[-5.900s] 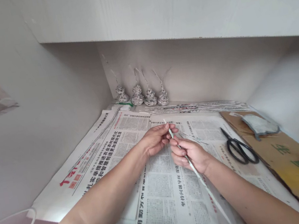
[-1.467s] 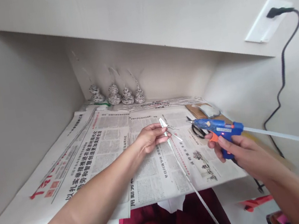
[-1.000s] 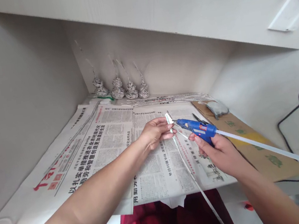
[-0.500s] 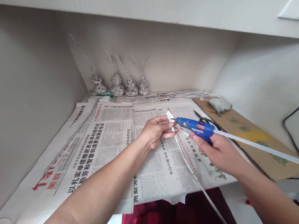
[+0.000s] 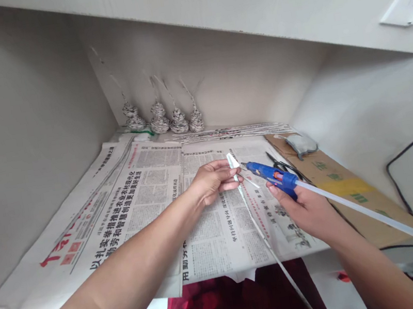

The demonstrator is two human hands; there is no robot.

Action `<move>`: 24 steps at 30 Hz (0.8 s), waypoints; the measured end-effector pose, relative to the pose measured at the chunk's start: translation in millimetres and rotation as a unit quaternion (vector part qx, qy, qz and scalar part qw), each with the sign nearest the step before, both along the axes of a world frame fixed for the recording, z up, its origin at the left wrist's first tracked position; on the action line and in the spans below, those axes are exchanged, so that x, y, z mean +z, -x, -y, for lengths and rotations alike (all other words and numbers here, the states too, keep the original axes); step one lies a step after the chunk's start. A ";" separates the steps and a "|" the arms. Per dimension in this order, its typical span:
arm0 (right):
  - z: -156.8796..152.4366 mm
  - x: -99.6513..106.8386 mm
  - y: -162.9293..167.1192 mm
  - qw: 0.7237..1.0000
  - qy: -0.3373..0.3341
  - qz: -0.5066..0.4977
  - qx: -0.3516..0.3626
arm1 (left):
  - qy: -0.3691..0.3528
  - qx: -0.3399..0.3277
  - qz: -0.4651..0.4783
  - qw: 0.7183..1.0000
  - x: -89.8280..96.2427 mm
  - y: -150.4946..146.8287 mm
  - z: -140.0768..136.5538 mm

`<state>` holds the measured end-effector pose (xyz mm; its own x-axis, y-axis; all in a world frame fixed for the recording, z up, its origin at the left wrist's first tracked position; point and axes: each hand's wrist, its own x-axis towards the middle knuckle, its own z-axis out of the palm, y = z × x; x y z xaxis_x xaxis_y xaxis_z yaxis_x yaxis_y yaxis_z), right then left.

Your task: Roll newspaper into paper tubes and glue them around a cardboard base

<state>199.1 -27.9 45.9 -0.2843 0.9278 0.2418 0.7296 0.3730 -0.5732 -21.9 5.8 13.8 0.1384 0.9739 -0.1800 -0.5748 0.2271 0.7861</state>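
Note:
Between the thumb and fingers of my left hand (image 5: 216,180) is a long rolled paper strip (image 5: 255,222), its flat white end sticking up above the fingertips. A thin white piece points out to the right from the same pinch. The strip's tail runs down past the table edge over a dark red garment. My right hand (image 5: 304,207) is wrapped round a blue hot glue gun (image 5: 274,174), with a long translucent glue stick (image 5: 377,219) coming out of its back. The gun's nozzle is close to the strip's top end, just right of my left fingertips.
Newspaper sheets (image 5: 215,257) cover the table. Several woven paper gourds (image 5: 159,120) stand along the back wall, beside a row of paper rods (image 5: 234,132). Black scissors (image 5: 284,164) lie near a cardboard sheet (image 5: 355,204), which bears a small grey pad (image 5: 302,143). A black cable hangs at right.
The glue gun has drawn back slightly to the right, leaving a small gap between its nozzle and the paper strip. My left hand still pinches the strip. The view has shifted slightly.

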 end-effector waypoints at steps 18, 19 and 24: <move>4.1 2.6 -1.8 0.999 -0.016 0.043 -0.004 | -0.025 -0.007 -0.011 1.000 -0.4 -0.4 0.0; 3.3 6.0 -8.1 0.998 -0.021 0.060 -0.012 | -0.025 -0.008 -0.009 1.000 -0.7 -0.2 -0.3; -11.5 21.7 -73.3 0.982 -0.033 0.169 -0.083 | -0.009 -0.009 -0.013 1.000 1.7 -0.1 -0.1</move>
